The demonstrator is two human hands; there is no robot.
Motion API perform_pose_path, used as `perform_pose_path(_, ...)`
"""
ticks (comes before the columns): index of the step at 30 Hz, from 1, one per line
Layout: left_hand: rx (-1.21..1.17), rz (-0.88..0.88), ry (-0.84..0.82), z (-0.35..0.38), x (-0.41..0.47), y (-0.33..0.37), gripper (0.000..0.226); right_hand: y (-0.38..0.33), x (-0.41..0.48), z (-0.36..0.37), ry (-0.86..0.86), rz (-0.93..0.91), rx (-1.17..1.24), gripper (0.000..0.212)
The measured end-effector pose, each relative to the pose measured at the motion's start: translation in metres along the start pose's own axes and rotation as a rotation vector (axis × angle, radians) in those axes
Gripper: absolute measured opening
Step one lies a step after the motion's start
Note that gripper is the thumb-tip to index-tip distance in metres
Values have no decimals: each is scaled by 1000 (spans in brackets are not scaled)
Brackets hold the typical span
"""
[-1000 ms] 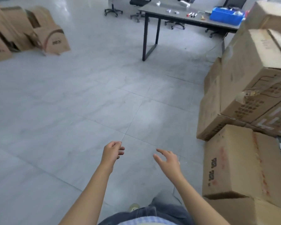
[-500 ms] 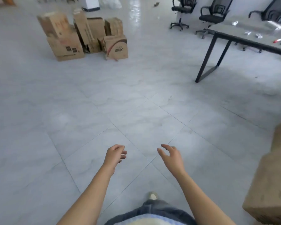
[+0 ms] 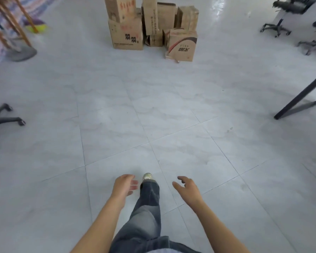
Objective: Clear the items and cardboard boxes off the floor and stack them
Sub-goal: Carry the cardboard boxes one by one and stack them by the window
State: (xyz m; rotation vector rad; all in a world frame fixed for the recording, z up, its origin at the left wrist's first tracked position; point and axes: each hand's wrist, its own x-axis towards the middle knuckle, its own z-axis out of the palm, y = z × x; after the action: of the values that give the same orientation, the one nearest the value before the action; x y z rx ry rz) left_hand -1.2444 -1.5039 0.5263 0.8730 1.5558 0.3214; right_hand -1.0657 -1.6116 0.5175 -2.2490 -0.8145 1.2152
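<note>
The cluster of brown cardboard boxes [image 3: 150, 28], upper left a moment ago, is now sitting top centre, well ahead. The left hand [image 3: 124, 185] and right hand [image 3: 187, 187] are hanging empty, fingers relaxed, bottom centre. The person is likely walking over; next comes gripping one box.

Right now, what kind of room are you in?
Probably an office or workroom: wheeled office chairs stand at the right, a black table leg slants nearby, and cardboard boxes are piled on the pale tiled floor ahead.
</note>
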Motion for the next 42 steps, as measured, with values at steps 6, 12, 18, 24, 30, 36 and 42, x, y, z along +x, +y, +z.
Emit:
perform_pose_path(6, -150, 34, -27, 26, 88, 125, 10, -78, 106, -59, 71, -7, -7, 45)
perform_pose_path(12, -157, 165, -64, 52, 150, 248, 10, -181, 207, -110, 202, -78, 92, 40)
perform_pose_path(18, -8, -8, -121, 81, 194, 272, 10, -197, 264, -109, 120, 13, 134, 39)
perform_pose_path(24, 7, -31, -48, 113, 275, 349, 13, -236, 373, -156, 58, 9, 85, 41)
perform_pose_path(30, -60, 47, 26, 157, 344, 467, 12, -331, 498, -247, 111, -150, 184, 39)
perform_pose_path(36, -105, 70, 50, 197, 383, 541, 11, -370, 580, -284, 22, -131, 171, 40)
perform_pose_path(42, -183, -19, 145, 208, 446, 591, 15, -385, 654, -287, -125, -62, -35, 44)
